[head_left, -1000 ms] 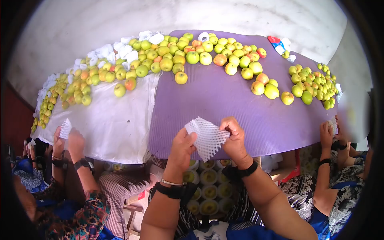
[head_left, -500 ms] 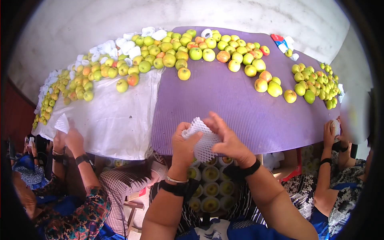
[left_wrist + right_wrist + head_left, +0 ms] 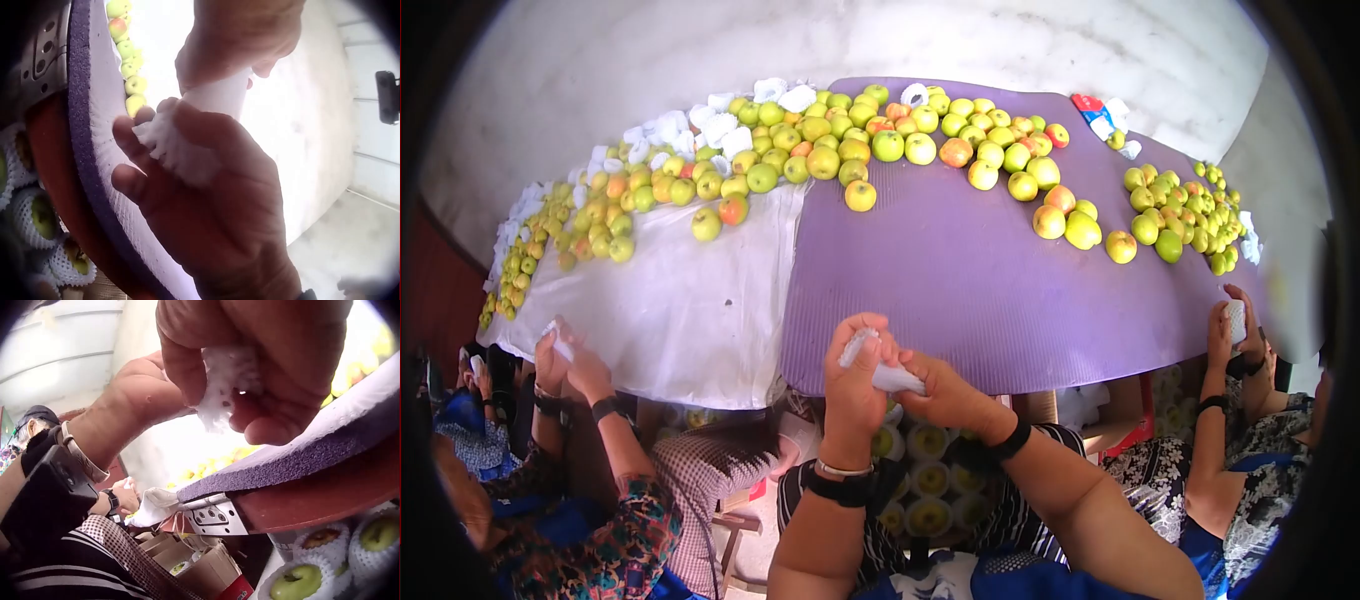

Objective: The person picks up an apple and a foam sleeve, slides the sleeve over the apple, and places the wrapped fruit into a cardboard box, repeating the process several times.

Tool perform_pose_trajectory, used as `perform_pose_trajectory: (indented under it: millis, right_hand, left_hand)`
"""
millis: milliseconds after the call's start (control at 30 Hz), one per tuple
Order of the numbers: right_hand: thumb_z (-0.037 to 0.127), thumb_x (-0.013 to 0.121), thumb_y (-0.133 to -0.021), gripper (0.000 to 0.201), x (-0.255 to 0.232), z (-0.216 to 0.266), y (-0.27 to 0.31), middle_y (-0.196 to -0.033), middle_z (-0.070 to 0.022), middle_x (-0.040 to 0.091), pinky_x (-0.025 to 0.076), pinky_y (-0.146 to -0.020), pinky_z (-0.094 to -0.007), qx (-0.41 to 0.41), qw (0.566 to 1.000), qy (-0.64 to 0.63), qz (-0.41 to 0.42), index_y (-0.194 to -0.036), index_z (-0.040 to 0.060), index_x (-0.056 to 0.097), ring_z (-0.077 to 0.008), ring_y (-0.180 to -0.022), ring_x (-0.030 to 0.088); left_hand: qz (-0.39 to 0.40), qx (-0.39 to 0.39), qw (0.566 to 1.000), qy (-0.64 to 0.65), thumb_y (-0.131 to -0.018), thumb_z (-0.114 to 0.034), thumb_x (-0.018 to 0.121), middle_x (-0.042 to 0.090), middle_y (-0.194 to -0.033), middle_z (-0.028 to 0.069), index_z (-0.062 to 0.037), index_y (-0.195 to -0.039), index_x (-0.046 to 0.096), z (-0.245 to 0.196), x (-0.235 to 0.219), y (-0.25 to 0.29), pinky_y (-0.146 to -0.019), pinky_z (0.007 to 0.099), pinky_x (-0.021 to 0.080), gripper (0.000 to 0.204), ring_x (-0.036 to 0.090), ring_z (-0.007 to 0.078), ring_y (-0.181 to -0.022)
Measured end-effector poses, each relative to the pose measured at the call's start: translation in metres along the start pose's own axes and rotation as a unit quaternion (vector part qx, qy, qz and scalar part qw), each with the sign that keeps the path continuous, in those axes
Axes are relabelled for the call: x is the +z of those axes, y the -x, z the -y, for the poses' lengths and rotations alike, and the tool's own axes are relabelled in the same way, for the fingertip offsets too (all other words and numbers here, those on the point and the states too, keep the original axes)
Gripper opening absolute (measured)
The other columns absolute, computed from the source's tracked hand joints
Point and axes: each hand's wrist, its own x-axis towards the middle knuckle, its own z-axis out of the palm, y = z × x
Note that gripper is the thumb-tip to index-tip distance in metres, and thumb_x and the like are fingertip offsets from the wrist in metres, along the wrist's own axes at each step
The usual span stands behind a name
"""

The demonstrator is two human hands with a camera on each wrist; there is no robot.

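A white foam fruit net is drawn out narrow between my two hands, just in front of the table's near edge. My left hand grips one end, its thumb lying over the foam; the frilled end of the net shows against the palm in the left wrist view. My right hand pinches the other end. In the right wrist view, the right hand's fingers curl about the netting. No apple shows between the hands.
Loose yellow-green apples spread along the back of the purple-matted table. White foam nets lie among them at left. Below the edge, net-wrapped apples sit in rows. Other people's hands work at both sides.
The net was spread flat between both hands, then the right hand's fingers opened beside it. Now the net is gathered into a narrow roll, with the right hand pinching its end.
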Motion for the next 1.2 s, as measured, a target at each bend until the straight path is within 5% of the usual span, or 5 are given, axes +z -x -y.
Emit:
perform_pose_trajectory:
  millis: [333,533,833,1067,1200]
  right_hand:
    - [0.006,0.062,-0.077,0.021,0.016,0.022,0.002,-0.084,-0.0071,0.062,0.047,-0.07,-0.0293,0.0,1.0,-0.016,-0.026,-0.097,0.0034,0.056,-0.0183,-0.076,0.059]
    - [0.013,0.069,-0.073,0.044,0.001,0.024,-0.008,-0.051,-0.0092,0.034,0.028,-0.039,-0.0364,-0.279,0.909,0.238,-0.2,-0.052,0.0072,0.032,-0.0268,-0.042,0.037]
    - [0.01,0.068,-0.072,0.038,-0.005,0.024,-0.007,-0.052,-0.0069,0.034,0.026,-0.038,-0.0358,-0.394,0.87,0.228,-0.19,-0.054,0.0077,0.035,-0.0239,-0.042,0.038]
    - [0.008,0.068,-0.072,0.025,-0.016,0.016,0.002,-0.056,-0.009,0.049,0.037,-0.043,-0.0329,-0.289,0.902,0.292,-0.13,-0.058,0.0067,0.047,-0.0211,-0.048,0.05]
    - [0.012,0.065,-0.075,0.009,-0.022,-0.003,0.006,-0.073,-0.0114,0.062,0.048,-0.059,-0.0327,-0.023,0.981,0.097,-0.164,-0.076,0.0051,0.061,-0.0251,-0.067,0.062]
  left_hand:
    - [-0.016,0.1,0.973,-0.209,-0.086,-0.009,0.052,0.055,-0.067,0.0071,0.001,-0.076,0.052,-0.02,0.047,0.031,-0.064,0.0303,0.047,0.013,0.053,0.0165,-0.062]
    - [0.186,0.291,0.862,-0.372,-0.074,-0.008,0.062,0.046,-0.052,0.0069,-0.0042,-0.056,0.048,0.003,0.085,0.051,-0.047,0.0326,0.034,0.023,0.045,0.0221,-0.047]
    - [0.269,0.244,0.873,-0.324,-0.076,-0.016,0.063,0.042,-0.049,0.0046,-0.0062,-0.054,0.047,-0.015,0.096,0.058,-0.044,0.0313,0.032,0.029,0.042,0.0212,-0.043]
    - [0.167,0.2,0.956,-0.137,-0.082,-0.021,0.057,0.053,-0.059,0.009,-0.0029,-0.057,0.049,-0.044,0.076,0.053,-0.054,0.0344,0.045,0.032,0.052,0.0238,-0.052]
    - [0.046,0.3,0.948,-0.101,-0.084,-0.018,0.055,0.055,-0.072,0.0081,-0.0002,-0.076,0.054,-0.059,0.065,0.033,-0.066,0.0323,0.045,0.02,0.053,0.0206,-0.064]
